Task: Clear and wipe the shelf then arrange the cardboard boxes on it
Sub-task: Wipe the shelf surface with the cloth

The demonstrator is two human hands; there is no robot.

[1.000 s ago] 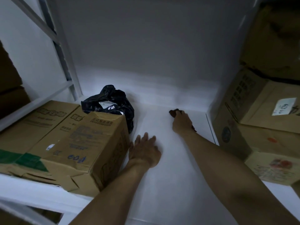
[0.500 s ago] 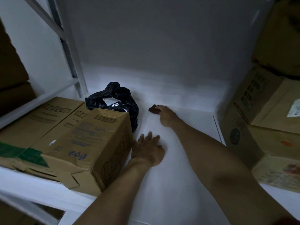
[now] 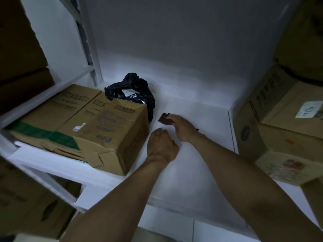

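A white shelf [image 3: 201, 172] runs across the middle of the view. My right hand [image 3: 183, 127] presses a small dark brown cloth [image 3: 164, 118] onto the shelf near its back, just right of a black plastic bag [image 3: 132, 92]. My left hand [image 3: 161, 145] rests palm down on the shelf, fingers curled, beside the side of a cardboard box [image 3: 111, 130]. A second, flatter cardboard box [image 3: 57, 109] lies left of that one. Both boxes stand on the shelf's left part.
Stacked cardboard boxes [image 3: 283, 130] fill the right side, and more boxes [image 3: 31, 203] sit below at the lower left. A white upright post [image 3: 89, 42] and a crossbar stand at the left. A grey wall closes off the back.
My right hand has dragged the cloth leftward along the shelf's back toward the black bag. My left hand has stayed beside the box, its fingers now more curled.
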